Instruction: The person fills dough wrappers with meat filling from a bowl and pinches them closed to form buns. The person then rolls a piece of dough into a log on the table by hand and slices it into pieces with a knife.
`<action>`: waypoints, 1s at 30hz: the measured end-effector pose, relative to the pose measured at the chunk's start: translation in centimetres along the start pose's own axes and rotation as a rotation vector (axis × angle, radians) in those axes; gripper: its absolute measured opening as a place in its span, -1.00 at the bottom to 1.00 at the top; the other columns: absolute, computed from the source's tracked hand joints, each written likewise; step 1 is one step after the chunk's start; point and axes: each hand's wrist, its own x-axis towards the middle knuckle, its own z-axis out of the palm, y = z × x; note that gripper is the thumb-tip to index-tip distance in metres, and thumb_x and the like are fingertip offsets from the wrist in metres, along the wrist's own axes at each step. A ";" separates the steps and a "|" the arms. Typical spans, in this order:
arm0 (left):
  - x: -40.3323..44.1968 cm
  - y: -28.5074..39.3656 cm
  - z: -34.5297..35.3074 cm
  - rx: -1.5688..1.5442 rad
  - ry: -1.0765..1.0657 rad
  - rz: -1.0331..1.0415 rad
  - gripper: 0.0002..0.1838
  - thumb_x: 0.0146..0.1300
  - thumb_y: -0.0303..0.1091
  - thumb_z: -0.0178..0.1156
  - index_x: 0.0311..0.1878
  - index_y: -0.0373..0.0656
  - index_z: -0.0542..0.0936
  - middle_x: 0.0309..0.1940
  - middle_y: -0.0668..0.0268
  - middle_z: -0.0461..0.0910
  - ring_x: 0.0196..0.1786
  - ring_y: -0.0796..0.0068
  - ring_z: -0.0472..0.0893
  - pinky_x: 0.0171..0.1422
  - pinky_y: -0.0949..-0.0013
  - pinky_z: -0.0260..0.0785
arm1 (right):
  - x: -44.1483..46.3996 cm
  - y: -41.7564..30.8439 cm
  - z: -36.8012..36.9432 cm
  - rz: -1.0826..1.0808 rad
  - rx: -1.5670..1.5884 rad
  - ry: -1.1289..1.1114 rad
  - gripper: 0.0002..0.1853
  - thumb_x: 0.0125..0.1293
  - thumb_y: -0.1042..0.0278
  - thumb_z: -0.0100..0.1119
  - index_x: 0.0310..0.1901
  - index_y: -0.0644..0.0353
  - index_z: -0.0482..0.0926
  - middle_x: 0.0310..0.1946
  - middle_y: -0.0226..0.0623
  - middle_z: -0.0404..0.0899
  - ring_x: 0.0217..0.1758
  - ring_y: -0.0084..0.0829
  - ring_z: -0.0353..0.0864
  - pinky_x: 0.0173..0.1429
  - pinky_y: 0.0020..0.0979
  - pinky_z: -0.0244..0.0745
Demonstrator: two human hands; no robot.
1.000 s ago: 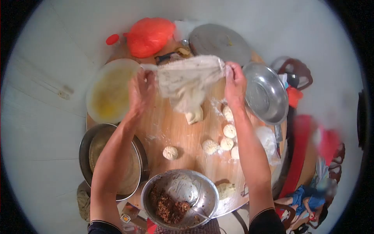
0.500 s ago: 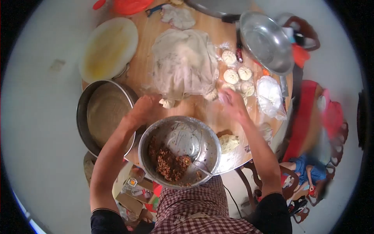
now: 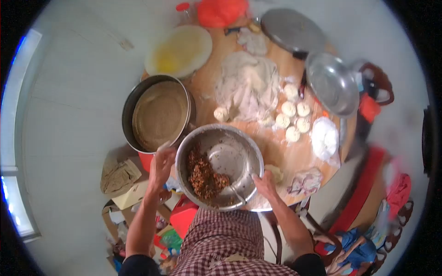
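Note:
My right hand grips the right rim of a metal bowl, with the thumb on the rim. In the bowl lie brown minced filling and a spoon handle. Just left of the bowl is my left hand, its fingers blurred; it is near the rim of a deep round pan. Beyond the bowl a damp cloth lies spread over something lumpy. One pleated bun sits at its left edge, and several buns are grouped to its right. Pale dough lies beside my right hand.
An oval plate stands at the back left, near a red bag. At the back right are a grey lid and an empty metal basin. A plastic bag lies right. A person in blue is at lower right.
The cloth was held up in both hands, then laid flat on the table, where it now lies. My hands have moved back towards me, the right onto the bowl's rim. The view has shifted.

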 end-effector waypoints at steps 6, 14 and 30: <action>-5.1 3.2 -1.5 -0.489 0.278 -0.082 -0.47 0.52 -0.34 0.16 0.48 -0.21 0.32 0.16 0.09 0.60 0.12 0.30 0.64 0.07 0.26 0.61 | -3.2 -4.4 -7.8 0.191 0.304 0.232 -0.59 0.20 0.25 0.38 -0.06 0.46 0.64 -0.21 -0.08 0.71 -0.19 -0.24 0.69 -0.04 -0.19 0.57; -1.1 1.5 1.1 -0.679 0.184 -0.057 -0.51 0.51 -0.40 0.16 0.44 -0.16 0.34 0.11 0.17 0.62 0.08 0.38 0.64 0.09 0.27 0.62 | 15.2 -15.4 -11.2 -0.022 0.731 0.428 -0.44 0.13 0.41 0.35 0.18 0.45 0.51 0.10 -0.08 0.59 0.14 -0.28 0.56 0.19 -0.19 0.48; 3.8 -2.7 9.3 -0.445 -0.314 -0.155 -0.60 0.49 -0.42 0.19 0.32 -0.26 0.43 0.08 0.08 0.64 0.06 0.25 0.68 0.09 0.21 0.62 | 41.4 -27.8 -6.5 0.017 0.987 0.401 -0.52 0.32 0.45 0.23 0.21 0.51 0.41 0.07 0.10 0.59 -0.01 0.01 0.71 -0.03 0.01 0.77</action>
